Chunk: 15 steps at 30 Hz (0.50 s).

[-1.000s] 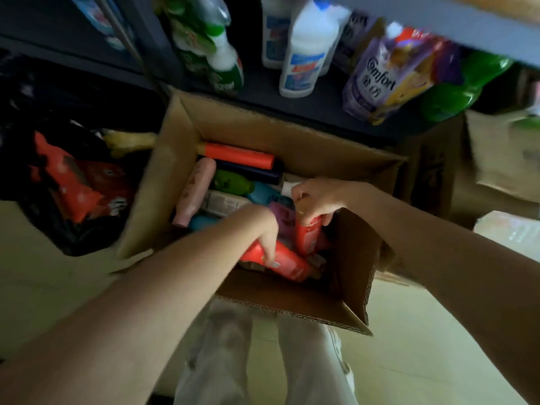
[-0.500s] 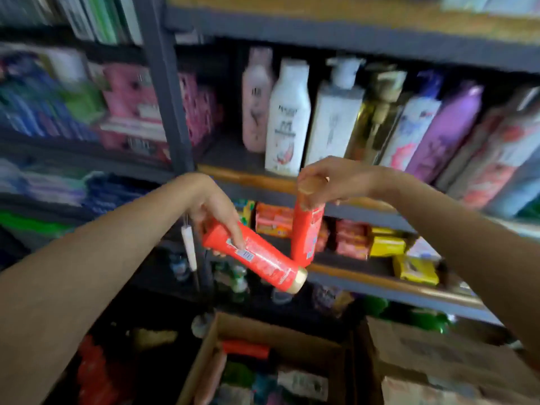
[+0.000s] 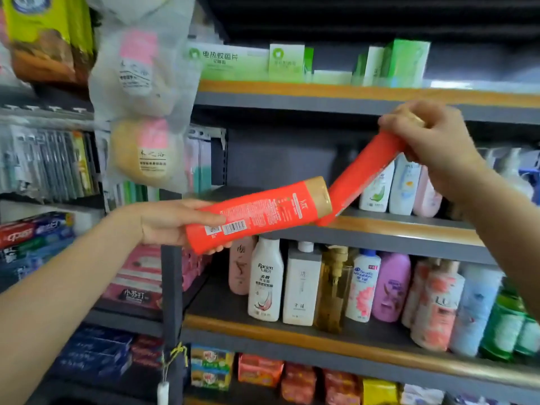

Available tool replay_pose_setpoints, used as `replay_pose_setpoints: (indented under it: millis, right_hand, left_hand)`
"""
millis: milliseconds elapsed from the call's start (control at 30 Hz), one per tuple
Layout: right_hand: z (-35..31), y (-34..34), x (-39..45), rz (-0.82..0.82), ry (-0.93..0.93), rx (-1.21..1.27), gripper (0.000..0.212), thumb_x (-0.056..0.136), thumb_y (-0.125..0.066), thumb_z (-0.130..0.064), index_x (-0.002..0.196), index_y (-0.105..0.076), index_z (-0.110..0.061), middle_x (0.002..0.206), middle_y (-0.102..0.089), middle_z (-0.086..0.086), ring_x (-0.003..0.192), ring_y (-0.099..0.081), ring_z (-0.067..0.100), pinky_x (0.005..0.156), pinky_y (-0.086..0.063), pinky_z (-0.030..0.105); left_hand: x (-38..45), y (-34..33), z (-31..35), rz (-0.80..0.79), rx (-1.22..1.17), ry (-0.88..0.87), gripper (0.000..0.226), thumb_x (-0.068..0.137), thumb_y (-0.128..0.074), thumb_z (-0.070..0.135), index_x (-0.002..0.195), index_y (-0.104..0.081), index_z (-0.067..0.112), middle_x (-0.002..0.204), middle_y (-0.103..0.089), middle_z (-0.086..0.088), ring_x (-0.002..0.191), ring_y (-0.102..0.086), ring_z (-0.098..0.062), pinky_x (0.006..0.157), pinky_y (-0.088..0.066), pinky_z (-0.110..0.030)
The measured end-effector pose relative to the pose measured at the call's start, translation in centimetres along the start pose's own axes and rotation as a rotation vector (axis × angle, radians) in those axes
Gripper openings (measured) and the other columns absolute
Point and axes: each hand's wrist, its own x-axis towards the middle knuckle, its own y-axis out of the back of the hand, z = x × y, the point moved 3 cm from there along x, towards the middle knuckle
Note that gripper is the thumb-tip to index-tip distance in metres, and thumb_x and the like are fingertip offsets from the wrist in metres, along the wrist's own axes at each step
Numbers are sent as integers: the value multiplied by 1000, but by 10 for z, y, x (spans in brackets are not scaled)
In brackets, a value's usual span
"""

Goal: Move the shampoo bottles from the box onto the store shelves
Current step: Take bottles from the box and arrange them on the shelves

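Gripping red bottles [image 3: 260, 214], hands [image 3: 172, 222] face Rocien shampoo [image 3: 265, 283].

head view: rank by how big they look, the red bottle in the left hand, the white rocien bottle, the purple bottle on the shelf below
1. red bottle in the left hand, though it is nearest the camera
2. white Rocien bottle
3. purple bottle
The last two look close in size.
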Motion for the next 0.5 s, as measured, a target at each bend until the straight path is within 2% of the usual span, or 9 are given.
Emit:
replay_pose_setpoints:
  millis: [33,100,167,233,300,367,433,500]
  right_hand:
    - [-2,3,3,26,76,-67,20,76,-70,-28,82,-58,-13,68,-50,-3,55,-47,5,51,-39,19]
    - [-3,3,8,44,217,-269,32,70,-66,-35,91,-60,-12,77,-56,-3,70,-52,12,65,-42,27]
    - [-2,-5,14,3,315,-454,34,69,-64,-37,93,-60,-12,81,-56,-4,75,-50,14,69,-39,29]
    - [7,-16,22,-58,341,-585,34,71,-65,-37,94,-60,-12,83,-53,-4,77,-48,16,70,-38,31]
    - [23,-25,29,-103,334,-636,32,73,-66,-36,94,-61,-13,84,-53,-3,78,-49,18,69,-37,30]
    - [41,-32,35,-103,283,-635,27,75,-69,-29,96,-61,-13,85,-53,-2,79,-49,18,68,-33,27]
    - [50,-39,41,-96,210,-585,29,75,-68,-28,100,-59,-15,88,-55,-1,78,-48,18,68,-32,26]
    - [54,-45,45,-126,164,-505,41,70,-61,-35,107,-57,-15,89,-56,1,78,-49,20,70,-36,28]
  left_hand:
    - [1,-7,7,-37,-56,-35,72,27,-95,38,94,-75,21,96,-72,-14,83,-69,-22,77,-57,-34]
    - [4,-19,16,-14,-116,-37,76,39,-92,40,107,-67,16,89,-72,-15,74,-69,-19,66,-59,-29]
    - [16,-21,18,49,-134,-63,86,39,-90,44,114,-60,14,87,-72,-14,72,-69,-17,59,-57,-26]
    - [23,-23,23,117,-171,-96,96,27,-93,46,111,-61,15,86,-72,-14,70,-69,-17,56,-55,-24]
    - [32,-24,27,178,-234,-139,94,25,-93,46,108,-62,14,84,-72,-15,68,-69,-17,55,-56,-25]
    - [40,-27,33,240,-278,-157,74,45,-88,45,107,-62,12,81,-72,-14,65,-68,-16,55,-57,-26]
    - [48,-27,40,311,-265,-156,41,71,-71,38,103,-62,13,77,-72,-11,64,-66,-15,63,-57,-29]
    - [56,-29,46,358,-206,-140,29,80,-64,36,100,-62,15,76,-71,-9,64,-65,-15,72,-55,-31]
